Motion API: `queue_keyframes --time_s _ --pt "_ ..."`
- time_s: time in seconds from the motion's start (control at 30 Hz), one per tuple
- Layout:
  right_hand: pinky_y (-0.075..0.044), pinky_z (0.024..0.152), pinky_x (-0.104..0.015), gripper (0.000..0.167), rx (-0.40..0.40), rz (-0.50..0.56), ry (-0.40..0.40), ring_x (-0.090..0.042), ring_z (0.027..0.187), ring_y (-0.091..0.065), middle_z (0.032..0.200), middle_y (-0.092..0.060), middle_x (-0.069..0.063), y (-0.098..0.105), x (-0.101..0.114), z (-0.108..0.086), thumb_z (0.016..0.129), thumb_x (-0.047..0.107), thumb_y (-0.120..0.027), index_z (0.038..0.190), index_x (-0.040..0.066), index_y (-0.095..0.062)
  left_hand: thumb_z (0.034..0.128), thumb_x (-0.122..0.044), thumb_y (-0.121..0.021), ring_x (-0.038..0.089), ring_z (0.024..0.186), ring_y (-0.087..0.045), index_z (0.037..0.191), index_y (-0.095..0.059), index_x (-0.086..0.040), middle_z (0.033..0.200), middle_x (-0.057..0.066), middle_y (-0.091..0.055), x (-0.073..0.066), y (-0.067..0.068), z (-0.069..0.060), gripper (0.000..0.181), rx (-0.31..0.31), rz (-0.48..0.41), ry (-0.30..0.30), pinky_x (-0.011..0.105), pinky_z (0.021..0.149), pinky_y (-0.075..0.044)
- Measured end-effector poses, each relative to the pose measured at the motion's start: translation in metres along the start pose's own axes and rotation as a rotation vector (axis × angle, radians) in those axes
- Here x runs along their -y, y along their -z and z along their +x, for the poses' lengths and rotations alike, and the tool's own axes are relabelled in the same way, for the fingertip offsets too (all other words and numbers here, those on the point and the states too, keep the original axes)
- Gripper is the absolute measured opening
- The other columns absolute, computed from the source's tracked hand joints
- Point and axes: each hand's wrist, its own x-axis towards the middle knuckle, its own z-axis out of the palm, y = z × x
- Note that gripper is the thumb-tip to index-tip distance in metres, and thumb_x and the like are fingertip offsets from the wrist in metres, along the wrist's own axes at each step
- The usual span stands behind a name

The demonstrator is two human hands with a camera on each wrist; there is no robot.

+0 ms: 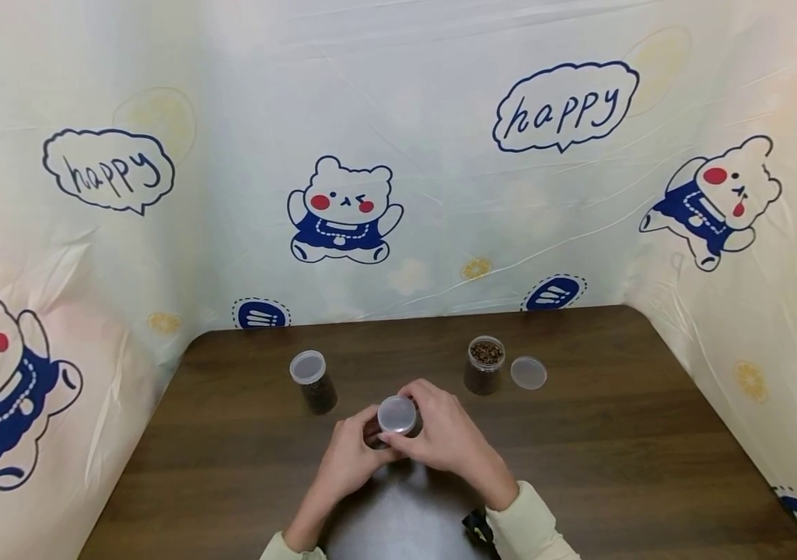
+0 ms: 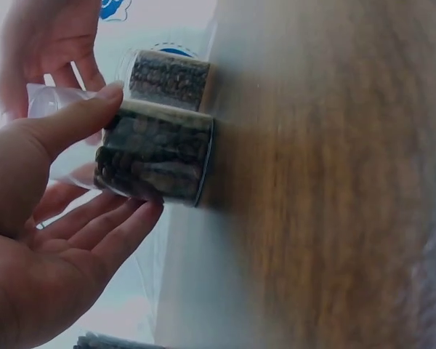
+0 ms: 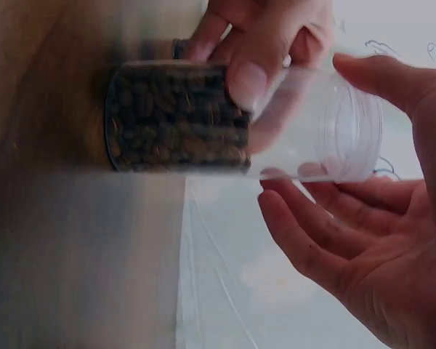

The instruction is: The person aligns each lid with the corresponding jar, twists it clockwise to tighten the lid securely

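Between both hands stands a clear plastic jar [image 3: 178, 116] about half filled with dark coffee beans, near the middle of the table in the head view. Its translucent lid [image 1: 396, 414] sits on top. My left hand [image 1: 352, 455] grips the jar's body, thumb on one side and fingers on the other. At the top, my right hand [image 1: 443, 428] holds the lid's rim between thumb and fingers. The wrist views show the jar upright, its base at or very near the tabletop; contact is hard to make out.
At the back left stands a lidded jar [image 1: 313, 381] with dark contents. An open jar [image 1: 484, 365] of brown beans stands at the back right, a loose lid [image 1: 528, 373] lying beside it. A printed curtain [image 1: 440, 194] encloses the wooden table [image 1: 615, 451]. A small black object [image 1: 477, 527] lies by the right sleeve.
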Motion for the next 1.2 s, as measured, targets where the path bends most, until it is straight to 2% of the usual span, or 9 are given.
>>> queue_keyframes --time_s 0.13,0.33,0.47,0.6,0.8,0.97,1.2 --pt "-0.054 0.072 -0.024 0.049 -0.036 -0.016 -0.035 -0.010 0.085 -0.065 0.104 -0.070 0.003 -0.003 0.003 -0.003 0.083 0.045 -0.089 0.114 0.014 -0.066 0.0744 -0.016 -0.096 0.014 0.104 -0.077 0.116 -0.074 -0.018 0.110 0.002 -0.080 0.000 -0.002 -0.001 0.047 -0.026 0.023 0.005 0.020 0.087 -0.060" --pt "-0.059 0.080 -0.029 0.054 0.042 0.171 -0.132 -0.009 0.094 -0.067 0.112 -0.071 0.005 -0.003 -0.003 -0.011 0.084 0.048 -0.087 0.124 0.019 -0.064 0.0797 -0.021 -0.093 0.016 0.109 -0.075 0.124 -0.071 -0.016 0.115 0.005 -0.079 0.003 -0.002 -0.001 0.049 0.039 -0.010 0.045 0.024 0.091 -0.061" --pt "-0.063 0.088 -0.032 0.056 0.075 0.271 -0.124 -0.012 0.104 -0.072 0.119 -0.073 0.004 -0.005 -0.011 -0.015 0.085 0.042 -0.088 0.130 0.019 -0.063 0.0824 -0.019 -0.091 0.020 0.113 -0.075 0.127 -0.071 -0.011 0.118 0.010 -0.078 0.005 -0.002 -0.002 0.050 0.079 -0.070 0.067 0.029 0.094 -0.062" --pt "-0.062 0.088 -0.028 0.057 0.066 0.317 -0.104 -0.013 0.105 -0.074 0.120 -0.073 0.004 -0.006 -0.017 -0.015 0.083 0.038 -0.090 0.130 0.020 -0.064 0.0818 -0.019 -0.092 0.020 0.113 -0.075 0.127 -0.070 -0.010 0.119 0.011 -0.078 0.006 -0.001 -0.001 0.051 0.096 -0.114 0.064 0.030 0.095 -0.062" --pt "-0.064 0.087 -0.033 0.056 0.068 0.341 -0.097 -0.012 0.103 -0.074 0.118 -0.074 0.005 -0.004 -0.017 -0.012 0.083 0.037 -0.091 0.130 0.021 -0.066 0.0810 -0.023 -0.093 0.015 0.110 -0.075 0.128 -0.069 -0.012 0.117 0.011 -0.078 0.006 0.002 0.001 0.054 0.127 -0.164 0.068 0.028 0.093 -0.062" --pt "-0.064 0.087 -0.038 0.055 0.060 0.325 -0.083 -0.013 0.103 -0.073 0.117 -0.075 0.005 -0.002 -0.017 -0.011 0.083 0.037 -0.091 0.129 0.020 -0.067 0.0811 -0.020 -0.093 0.018 0.110 -0.075 0.130 -0.068 -0.010 0.118 0.013 -0.076 0.006 0.002 0.002 0.056 0.127 -0.170 0.058 0.027 0.092 -0.062" --pt "-0.064 0.085 -0.029 0.053 0.031 0.317 -0.093 -0.013 0.101 -0.075 0.118 -0.075 0.003 0.002 -0.018 -0.003 0.083 0.032 -0.091 0.129 0.019 -0.068 0.0781 -0.024 -0.095 0.020 0.109 -0.076 0.123 -0.071 -0.018 0.115 0.008 -0.078 0.003 0.002 0.011 0.051 0.071 -0.127 0.032 0.025 0.090 -0.062"
